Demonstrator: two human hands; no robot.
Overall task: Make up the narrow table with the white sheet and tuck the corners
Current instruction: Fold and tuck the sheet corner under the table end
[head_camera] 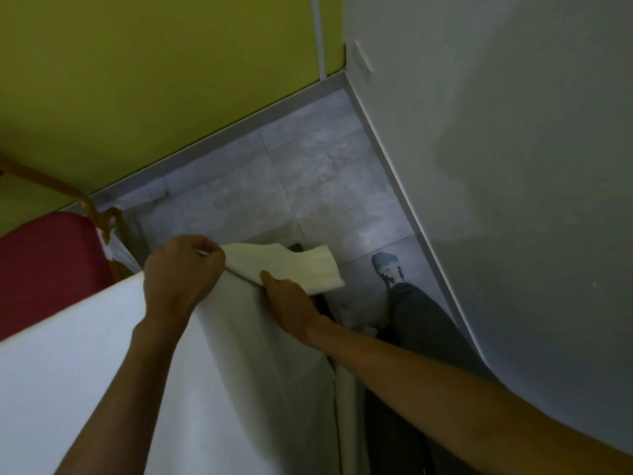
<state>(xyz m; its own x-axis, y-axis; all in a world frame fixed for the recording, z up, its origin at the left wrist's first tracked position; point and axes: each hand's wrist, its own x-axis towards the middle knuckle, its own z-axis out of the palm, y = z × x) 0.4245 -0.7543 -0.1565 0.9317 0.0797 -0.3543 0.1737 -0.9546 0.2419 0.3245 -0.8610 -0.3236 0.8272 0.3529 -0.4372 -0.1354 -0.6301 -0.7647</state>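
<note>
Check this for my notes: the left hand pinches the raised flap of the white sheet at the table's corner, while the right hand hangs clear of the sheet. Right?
The right hand does not hang clear: it rests against the white sheet just under the flap, as the head view shows. The left hand does pinch the flap.

Corner fold. Left hand [181,269]: fingers curled, pinching folded edge of white sheet [85,365] at corner. Right hand [291,299]: just right of pinch, thumb on flap [294,267], fingers hidden beneath. Flap: cream-toned, runs flat from pinch rightward, past right hand. Below grip: sheet hangs as vertical drape; left of grip, lies smooth on top. Further left: red padded surface [44,269], wooden frame [89,204]. Beyond grip: grey tiled floor [257,186], green wall [137,80]. Right of grip: shoe [387,269], trouser leg [421,313], white wall [513,132].
</note>
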